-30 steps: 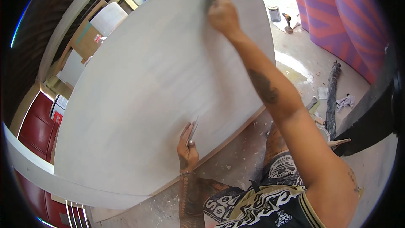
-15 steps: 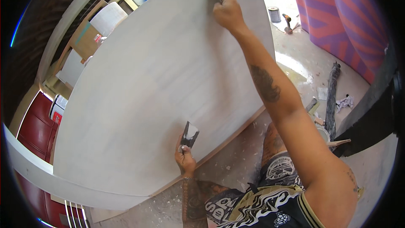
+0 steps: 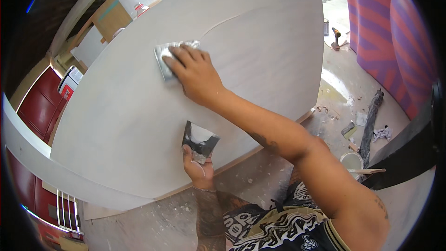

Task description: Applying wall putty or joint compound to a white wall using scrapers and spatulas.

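Observation:
A large pale grey panel (image 3: 125,125) with a curved outline fills the middle of the view. On its upper part my right hand (image 3: 200,72) presses a wide metal filler spreader (image 3: 163,65), fingers laid over the blade. A thin ridge of filler (image 3: 223,22) runs up and right from the blade. Closer to me, my left hand (image 3: 199,169) grips a dark spreader (image 3: 204,147) from below, thumb on its face. Pale filler (image 3: 200,134) sits on that dark blade. The left hand is in front of the panel's lower part; whether it touches cannot be told.
Right of the panel, an open tub (image 3: 351,161) with a stick (image 3: 369,171) across it stands on the floor, beside a long dark wrapped roll (image 3: 373,116). Farther off are a cordless drill (image 3: 336,39) and a purple-and-red striped form (image 3: 371,32). Boxes (image 3: 111,21) stand behind the panel.
My right hand has come down and left across the panel with its spreader, leaving a thin filler ridge. My left hand has turned its dark spreader, showing more of the blade.

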`<move>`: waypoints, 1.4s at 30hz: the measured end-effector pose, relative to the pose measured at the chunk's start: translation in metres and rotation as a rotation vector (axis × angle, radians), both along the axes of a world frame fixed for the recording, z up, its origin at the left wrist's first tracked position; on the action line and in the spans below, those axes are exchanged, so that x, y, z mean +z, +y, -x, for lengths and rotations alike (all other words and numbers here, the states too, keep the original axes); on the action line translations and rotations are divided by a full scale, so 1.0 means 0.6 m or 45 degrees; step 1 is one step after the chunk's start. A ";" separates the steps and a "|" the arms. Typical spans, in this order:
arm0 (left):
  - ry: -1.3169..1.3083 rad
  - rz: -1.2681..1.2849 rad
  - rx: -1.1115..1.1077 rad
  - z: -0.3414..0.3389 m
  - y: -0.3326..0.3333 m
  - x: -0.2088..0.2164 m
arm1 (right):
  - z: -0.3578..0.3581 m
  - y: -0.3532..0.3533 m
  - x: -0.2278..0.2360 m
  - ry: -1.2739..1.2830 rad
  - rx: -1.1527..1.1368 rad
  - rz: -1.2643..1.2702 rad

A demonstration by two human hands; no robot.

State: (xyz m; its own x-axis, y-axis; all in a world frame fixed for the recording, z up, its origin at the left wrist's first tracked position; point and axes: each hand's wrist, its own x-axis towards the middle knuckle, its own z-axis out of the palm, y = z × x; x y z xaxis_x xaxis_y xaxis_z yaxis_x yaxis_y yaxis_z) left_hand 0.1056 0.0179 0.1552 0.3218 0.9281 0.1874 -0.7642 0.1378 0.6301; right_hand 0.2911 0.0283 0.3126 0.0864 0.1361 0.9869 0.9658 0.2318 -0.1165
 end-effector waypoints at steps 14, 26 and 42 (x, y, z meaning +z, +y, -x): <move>0.023 0.297 -0.715 0.021 0.034 0.077 | -0.094 -0.214 -0.256 -0.062 0.606 0.882; 0.179 0.360 -0.511 0.035 -0.003 0.043 | -0.381 -0.087 0.067 0.700 0.042 -0.256; 0.052 0.436 -0.293 0.084 0.001 0.028 | 0.072 -0.002 -0.038 -0.168 0.351 0.296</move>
